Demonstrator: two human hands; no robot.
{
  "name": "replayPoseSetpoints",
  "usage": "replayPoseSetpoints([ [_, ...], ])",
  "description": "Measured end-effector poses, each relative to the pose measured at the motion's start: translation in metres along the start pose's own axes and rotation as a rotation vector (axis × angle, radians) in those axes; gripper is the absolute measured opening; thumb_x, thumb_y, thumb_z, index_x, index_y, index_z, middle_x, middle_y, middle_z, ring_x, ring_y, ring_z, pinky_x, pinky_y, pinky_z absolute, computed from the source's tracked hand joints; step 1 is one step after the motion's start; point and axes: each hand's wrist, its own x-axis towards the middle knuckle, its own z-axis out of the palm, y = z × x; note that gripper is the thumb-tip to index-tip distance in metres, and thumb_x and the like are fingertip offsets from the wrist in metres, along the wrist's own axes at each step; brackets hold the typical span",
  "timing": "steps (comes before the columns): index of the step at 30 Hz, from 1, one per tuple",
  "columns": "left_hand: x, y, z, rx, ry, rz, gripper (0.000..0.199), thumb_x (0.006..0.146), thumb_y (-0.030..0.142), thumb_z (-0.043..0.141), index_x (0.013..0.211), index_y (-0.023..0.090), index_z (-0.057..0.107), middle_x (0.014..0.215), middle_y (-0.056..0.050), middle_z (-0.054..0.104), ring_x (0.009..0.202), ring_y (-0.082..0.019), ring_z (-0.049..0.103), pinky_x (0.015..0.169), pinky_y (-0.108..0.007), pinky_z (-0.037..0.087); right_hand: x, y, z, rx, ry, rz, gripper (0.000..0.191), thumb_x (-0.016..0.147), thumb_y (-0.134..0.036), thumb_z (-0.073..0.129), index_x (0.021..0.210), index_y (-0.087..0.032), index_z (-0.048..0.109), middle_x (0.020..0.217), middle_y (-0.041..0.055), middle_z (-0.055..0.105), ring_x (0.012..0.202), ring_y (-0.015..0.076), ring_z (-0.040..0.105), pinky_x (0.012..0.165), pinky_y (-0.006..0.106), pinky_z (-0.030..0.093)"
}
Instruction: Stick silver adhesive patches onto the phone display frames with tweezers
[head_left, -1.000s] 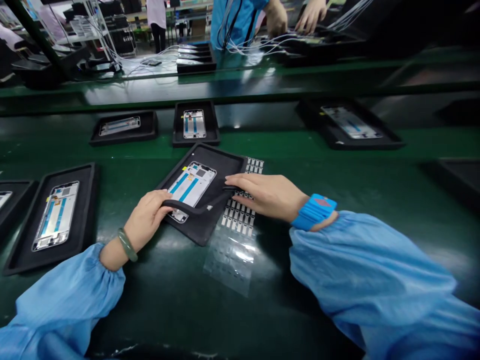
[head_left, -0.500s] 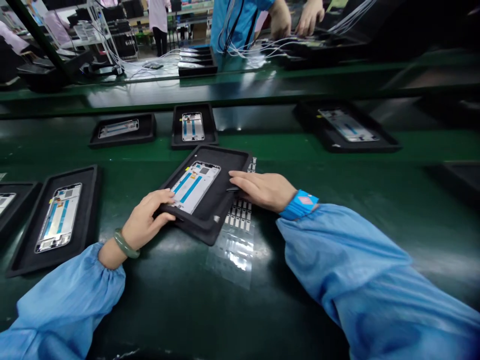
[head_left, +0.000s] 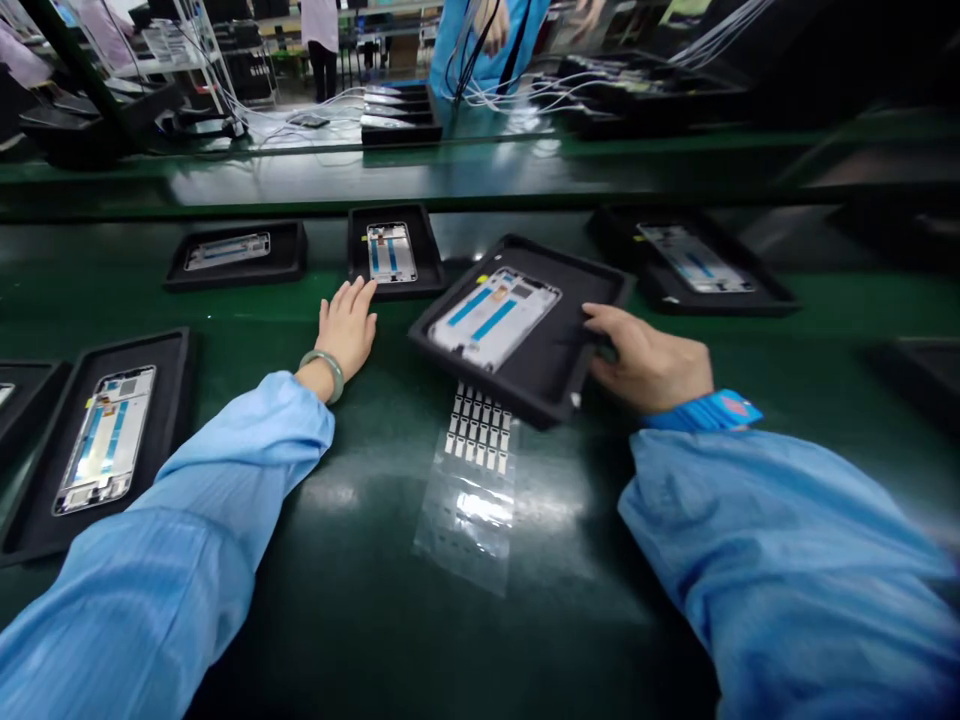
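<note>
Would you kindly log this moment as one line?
right hand: grips tray | left hand: open, by rear tray, contact unclear | sheet: partly hidden

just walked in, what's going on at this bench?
The right hand grips the right side of a black tray holding a phone frame; the tray partly hides a sheet of small pale pieces. The left hand, fingers spread, is by a second tray. More trays with frames lie around on the green bench.
</note>
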Motion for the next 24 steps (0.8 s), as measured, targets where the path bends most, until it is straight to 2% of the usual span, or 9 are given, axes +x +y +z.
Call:
replayPoseSetpoints([
  [4, 0.028, -0.002, 0.013, 0.076, -0.025, -0.041, 0.036, 0.089, 0.026, 0.054, 0.124, 0.018, 0.049, 0.127, -0.01, 0.051, 0.12, -0.028, 0.045, 0.099, -0.054, 0.037, 0.03, 0.008, 0.015, -0.067, 0.016, 0.247, 0.039, 0.087, -0.028, 0.044, 0.119, -0.009, 0.054, 0.116, 0.0194, 0.062, 0.099, 0.0292, 0.062, 0.075, 0.036, 0.046],
  [8, 0.038, -0.008, 0.018, 0.123, 0.005, -0.045, 0.029, 0.092, 0.033, 0.05, 0.115, 0.015, 0.054, 0.119, -0.009, 0.054, 0.105, -0.022, 0.055, 0.089, -0.043, 0.047, 0.061, 0.017, 0.037, -0.044, -0.059, 0.296, 0.04, 0.082, -0.025, 0.046, 0.119, -0.013, 0.056, 0.113, 0.0164, 0.064, 0.085, 0.0292, 0.065, 0.068, 0.038, 0.046],
  [10, 0.038, -0.012, 0.018, 0.135, 0.032, -0.053, 0.026, 0.091, 0.03, 0.053, 0.111, 0.014, 0.056, 0.116, -0.008, 0.056, 0.108, -0.023, 0.054, 0.092, -0.047, 0.044, 0.07, 0.015, 0.042, -0.012, -0.109, 0.271, 0.043, 0.077, -0.026, 0.053, 0.119, -0.017, 0.058, 0.108, 0.0136, 0.067, 0.081, 0.0288, 0.065, 0.065, 0.038, 0.047],
  [13, 0.031, -0.017, 0.01, 0.138, 0.079, -0.063, 0.013, 0.089, 0.02, 0.054, 0.1, 0.016, 0.06, 0.109, -0.008, 0.059, 0.114, -0.028, 0.049, 0.103, -0.062, 0.024, 0.071, 0.0, 0.034, 0.041, -0.098, 0.275, 0.05, 0.075, -0.029, 0.055, 0.124, -0.02, 0.054, 0.118, 0.0118, 0.063, 0.088, 0.0304, 0.065, 0.067, 0.04, 0.05],
  [15, 0.02, -0.019, -0.001, 0.128, 0.103, -0.055, 0.014, 0.089, 0.016, 0.049, 0.098, 0.019, 0.06, 0.109, -0.008, 0.059, 0.117, -0.03, 0.046, 0.106, -0.066, 0.01, 0.061, -0.017, 0.018, 0.109, -0.035, 0.368, 0.045, 0.079, -0.03, 0.05, 0.123, -0.021, 0.055, 0.12, 0.0115, 0.062, 0.094, 0.0321, 0.064, 0.071, 0.043, 0.05],
  [16, 0.011, -0.019, -0.009, 0.12, 0.106, -0.042, 0.016, 0.09, 0.016, 0.047, 0.099, 0.02, 0.059, 0.111, -0.007, 0.059, 0.119, -0.031, 0.045, 0.107, -0.066, 0.007, 0.053, -0.027, 0.008, 0.143, -0.047, 0.435, 0.042, 0.081, -0.033, 0.049, 0.12, -0.02, 0.057, 0.112, 0.0122, 0.066, 0.093, 0.0334, 0.064, 0.071, 0.044, 0.051],
  [19, -0.026, -0.017, -0.034, 0.094, 0.076, 0.018, 0.018, 0.092, 0.019, 0.042, 0.103, 0.021, 0.057, 0.115, -0.003, 0.059, 0.125, -0.029, 0.04, 0.11, -0.062, 0.003, 0.02, -0.057, -0.025, 0.188, -0.102, 0.433, 0.036, 0.084, -0.046, 0.047, 0.102, -0.021, 0.065, 0.087, 0.0097, 0.071, 0.079, 0.0316, 0.067, 0.064, 0.041, 0.052],
  [21, -0.059, -0.012, -0.051, 0.08, 0.035, 0.063, 0.017, 0.092, 0.018, 0.042, 0.1, 0.022, 0.056, 0.117, -0.003, 0.059, 0.126, -0.027, 0.041, 0.111, -0.061, 0.004, -0.004, -0.075, -0.044, 0.33, -0.155, 0.428, 0.036, 0.087, -0.05, 0.044, 0.09, -0.022, 0.067, 0.075, 0.0075, 0.07, 0.072, 0.0279, 0.067, 0.063, 0.038, 0.052],
  [24, -0.11, -0.003, -0.079, 0.091, -0.081, 0.14, 0.018, 0.09, 0.015, 0.042, 0.097, 0.022, 0.056, 0.117, -0.004, 0.062, 0.122, -0.026, 0.047, 0.11, -0.061, 0.005, -0.038, -0.095, -0.061, 0.508, -0.17, 0.387, 0.032, 0.087, -0.047, 0.048, 0.091, -0.021, 0.066, 0.086, 0.0064, 0.072, 0.079, 0.0256, 0.068, 0.066, 0.036, 0.055],
])
